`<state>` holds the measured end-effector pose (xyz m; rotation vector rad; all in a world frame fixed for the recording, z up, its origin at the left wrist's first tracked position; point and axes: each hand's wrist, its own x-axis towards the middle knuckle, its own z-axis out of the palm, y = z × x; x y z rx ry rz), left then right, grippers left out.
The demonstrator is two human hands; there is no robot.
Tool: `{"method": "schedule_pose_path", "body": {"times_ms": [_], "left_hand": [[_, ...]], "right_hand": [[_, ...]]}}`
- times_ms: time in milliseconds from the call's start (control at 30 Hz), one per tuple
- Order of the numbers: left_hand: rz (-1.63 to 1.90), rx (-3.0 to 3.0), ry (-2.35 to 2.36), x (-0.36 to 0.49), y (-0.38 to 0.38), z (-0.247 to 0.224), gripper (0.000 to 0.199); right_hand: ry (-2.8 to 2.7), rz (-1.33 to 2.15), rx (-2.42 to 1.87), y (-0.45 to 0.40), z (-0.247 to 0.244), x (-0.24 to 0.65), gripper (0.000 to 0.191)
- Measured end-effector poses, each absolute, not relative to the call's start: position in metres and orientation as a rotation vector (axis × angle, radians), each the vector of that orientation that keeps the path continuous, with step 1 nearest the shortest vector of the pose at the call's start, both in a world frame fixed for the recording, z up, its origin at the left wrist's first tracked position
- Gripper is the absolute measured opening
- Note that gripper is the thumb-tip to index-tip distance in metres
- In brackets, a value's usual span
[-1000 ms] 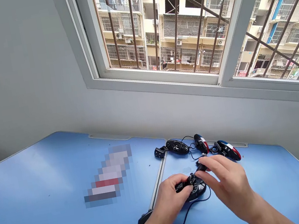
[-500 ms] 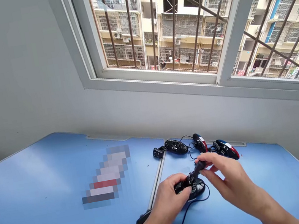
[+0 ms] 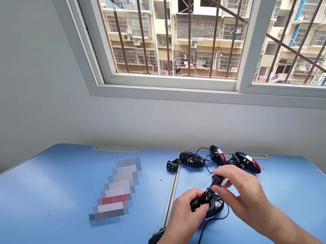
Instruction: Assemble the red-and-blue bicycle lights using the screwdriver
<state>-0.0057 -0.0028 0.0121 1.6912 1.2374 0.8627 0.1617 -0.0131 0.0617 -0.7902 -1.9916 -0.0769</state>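
Near the middle of the blue table, my left hand [image 3: 187,212] grips a black oval device [image 3: 216,207] with a slotted, partly shiny face, thumb and fingers closed on its left part. From its joint, a short black arm piece [image 3: 216,181] slants up to the right. My right hand [image 3: 242,194] pinches this piece between thumb and fingers. A thin black cable [image 3: 199,239] loops from the device round its right side and down to the left. Beneath my left wrist lies a black elongated part [image 3: 156,238], partly covered.
Behind my hands lie a black oval device [image 3: 191,159] with a small bracket [image 3: 172,165], and two similar ones with red, white and blue shells [image 3: 217,155] [image 3: 249,163]. A blurred-out flat item [image 3: 115,191] lies left. A seam [image 3: 171,196] crosses the table [image 3: 58,224]; beyond stands a barred window.
My right hand has shifted slightly left and its thumb sits lower on the arm piece, nearer the joint. My left hand and the oval device stay in place.
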Motion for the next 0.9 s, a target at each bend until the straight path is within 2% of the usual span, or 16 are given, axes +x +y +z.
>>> {"method": "schedule_pose_path", "body": {"times_ms": [200, 367, 433, 633, 900], "left_hand": [[0.856, 1.697, 1.247, -0.005, -0.003, 0.013, 0.02], [0.871, 1.697, 1.242, -0.005, -0.003, 0.015, 0.021], [0.882, 1.692, 1.244, -0.005, -0.003, 0.015, 0.021], [0.9, 1.696, 1.197, -0.006, -0.003, 0.014, 0.026], [0.847, 1.676, 1.228, -0.005, -0.004, 0.019, 0.018]], "right_hand": [[-1.924, -0.026, -0.834, -0.01, 0.056, 0.157, 0.013], [-1.925, -0.167, -0.774, -0.006, 0.054, 0.151, 0.029], [-1.961, -0.203, -0.749, -0.006, 0.055, 0.15, 0.029], [-2.014, -0.045, -0.745, -0.009, 0.061, 0.157, 0.021], [-2.19, 0.076, -0.752, -0.016, 0.077, 0.172, 0.03]]}}
